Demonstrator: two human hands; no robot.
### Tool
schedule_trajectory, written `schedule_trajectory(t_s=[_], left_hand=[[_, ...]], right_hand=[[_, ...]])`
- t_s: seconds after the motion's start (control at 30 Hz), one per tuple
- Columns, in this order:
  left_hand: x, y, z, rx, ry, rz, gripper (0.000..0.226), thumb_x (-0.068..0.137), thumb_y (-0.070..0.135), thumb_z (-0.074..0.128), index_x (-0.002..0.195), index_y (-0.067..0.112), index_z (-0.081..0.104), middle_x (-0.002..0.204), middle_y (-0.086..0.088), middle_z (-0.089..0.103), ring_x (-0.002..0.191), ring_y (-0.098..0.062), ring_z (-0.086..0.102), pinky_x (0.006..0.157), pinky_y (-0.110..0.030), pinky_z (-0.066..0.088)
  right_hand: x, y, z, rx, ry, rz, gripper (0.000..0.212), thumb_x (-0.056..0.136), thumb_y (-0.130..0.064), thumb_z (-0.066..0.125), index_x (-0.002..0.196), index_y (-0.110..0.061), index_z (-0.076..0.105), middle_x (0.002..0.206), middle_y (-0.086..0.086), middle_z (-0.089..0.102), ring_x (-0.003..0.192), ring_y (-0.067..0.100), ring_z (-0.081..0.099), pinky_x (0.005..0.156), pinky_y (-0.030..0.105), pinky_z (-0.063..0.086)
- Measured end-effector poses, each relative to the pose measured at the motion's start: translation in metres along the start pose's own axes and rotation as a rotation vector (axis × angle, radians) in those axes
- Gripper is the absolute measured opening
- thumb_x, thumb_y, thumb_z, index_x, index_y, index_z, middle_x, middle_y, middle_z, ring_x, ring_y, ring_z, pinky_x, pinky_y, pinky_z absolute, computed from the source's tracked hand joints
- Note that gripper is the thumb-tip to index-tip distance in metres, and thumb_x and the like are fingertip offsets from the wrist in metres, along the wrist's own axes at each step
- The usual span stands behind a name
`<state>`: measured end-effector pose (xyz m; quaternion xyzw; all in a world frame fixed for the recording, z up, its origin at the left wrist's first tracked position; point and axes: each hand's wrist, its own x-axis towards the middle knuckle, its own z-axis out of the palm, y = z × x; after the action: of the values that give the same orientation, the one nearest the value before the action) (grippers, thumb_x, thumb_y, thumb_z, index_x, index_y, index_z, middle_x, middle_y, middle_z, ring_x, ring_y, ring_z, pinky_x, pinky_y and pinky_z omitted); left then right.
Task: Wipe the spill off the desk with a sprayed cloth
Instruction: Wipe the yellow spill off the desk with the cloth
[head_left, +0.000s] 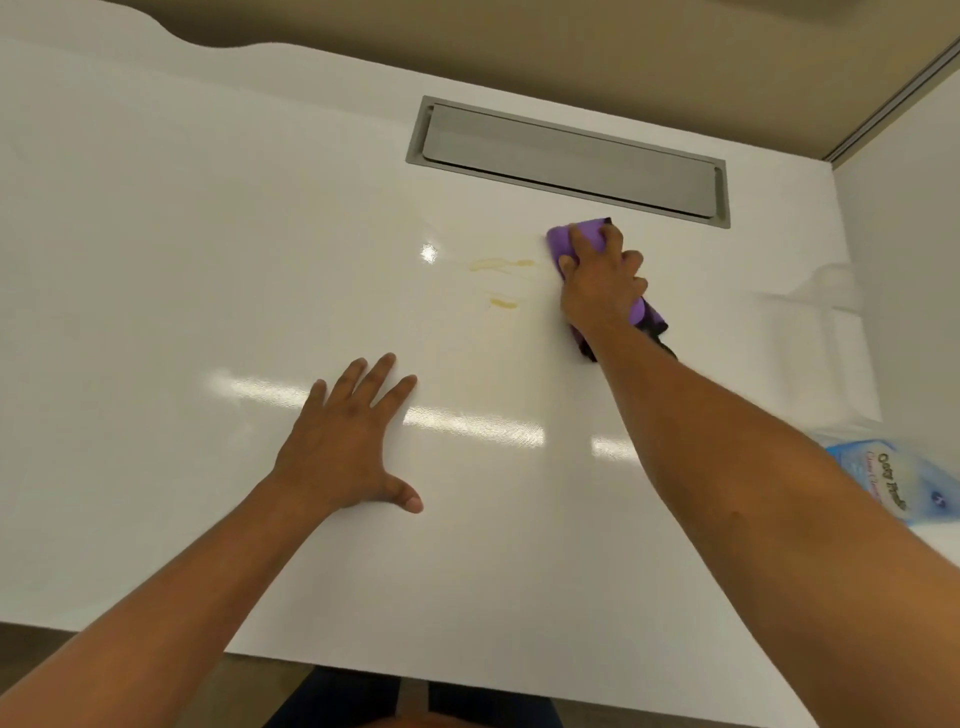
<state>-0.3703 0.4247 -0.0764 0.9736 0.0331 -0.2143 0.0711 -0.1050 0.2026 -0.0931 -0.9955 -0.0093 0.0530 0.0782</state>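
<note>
A yellowish spill (501, 265) lies in thin streaks on the white desk (156, 260), with a second small streak (503, 303) just below it. My right hand (602, 283) presses a folded purple cloth (582, 239) flat on the desk, right of the streaks and just in front of the grey hatch. The cloth's tip sticks out past my fingers and its dark-edged tail shows under my wrist. My left hand (353, 441) rests flat on the desk nearer to me, fingers spread, holding nothing.
A grey metal cable hatch (571, 161) is set into the desk behind the cloth. A spray bottle with a blue label (883, 483) stands at the right edge, partly hidden by my right forearm. A partition wall rises on the right.
</note>
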Motion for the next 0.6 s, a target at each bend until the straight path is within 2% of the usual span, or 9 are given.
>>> schedule_trajectory(t_s=[0.13,0.23,0.33,0.43,0.5,0.6], left_hand=[[0.0,-0.001,0.0,-0.012,0.008,0.005,0.156,0.048,0.105,0.063,0.171,0.038,-0.004,0.18,0.007,-0.018,0.169,-0.024,-0.01,0.135,-0.054,0.011],[-0.001,-0.002,0.001,-0.036,0.027,0.01,0.156,0.048,0.104,0.064,0.172,0.038,-0.003,0.181,0.007,-0.018,0.169,-0.024,-0.01,0.135,-0.055,0.01],[-0.002,-0.003,0.002,-0.057,0.033,0.017,0.155,0.049,0.103,0.065,0.172,0.037,-0.002,0.18,0.006,-0.019,0.169,-0.024,-0.011,0.135,-0.055,0.008],[-0.003,-0.004,0.002,-0.063,0.018,0.02,0.155,0.051,0.102,0.066,0.171,0.037,-0.005,0.18,0.006,-0.021,0.168,-0.024,-0.014,0.135,-0.056,0.006],[-0.002,-0.004,0.001,-0.058,0.018,0.018,0.155,0.051,0.103,0.065,0.171,0.037,-0.007,0.179,0.006,-0.023,0.168,-0.024,-0.015,0.135,-0.056,0.005],[-0.002,-0.004,0.002,-0.065,0.017,0.016,0.155,0.051,0.102,0.065,0.171,0.037,-0.008,0.179,0.007,-0.024,0.168,-0.024,-0.016,0.135,-0.056,0.005]], right_hand=[[-0.023,-0.064,0.012,-0.067,-0.018,-0.313,0.042,0.109,-0.037,0.038,0.152,-0.038,0.042,0.167,0.001,0.028,0.131,0.036,0.043,0.097,0.048,0.041],[-0.084,-0.064,0.023,-0.095,-0.049,-0.476,0.047,0.111,-0.039,0.037,0.157,-0.041,0.036,0.168,0.0,0.028,0.136,0.034,0.04,0.103,0.048,0.041],[-0.15,-0.027,0.026,-0.051,-0.108,-0.514,0.05,0.11,-0.038,0.039,0.16,-0.043,0.032,0.17,-0.001,0.028,0.141,0.035,0.037,0.11,0.048,0.037],[-0.193,0.008,0.029,-0.038,-0.089,-0.551,0.052,0.106,-0.033,0.053,0.156,-0.039,0.042,0.165,0.003,0.04,0.135,0.04,0.047,0.106,0.052,0.043],[-0.182,0.012,0.029,-0.06,-0.1,-0.536,0.051,0.106,-0.033,0.055,0.155,-0.039,0.044,0.165,0.004,0.041,0.134,0.041,0.048,0.104,0.051,0.043],[-0.114,-0.011,0.026,-0.106,-0.036,-0.465,0.048,0.109,-0.036,0.046,0.156,-0.041,0.042,0.168,0.005,0.033,0.136,0.041,0.043,0.104,0.051,0.04]])
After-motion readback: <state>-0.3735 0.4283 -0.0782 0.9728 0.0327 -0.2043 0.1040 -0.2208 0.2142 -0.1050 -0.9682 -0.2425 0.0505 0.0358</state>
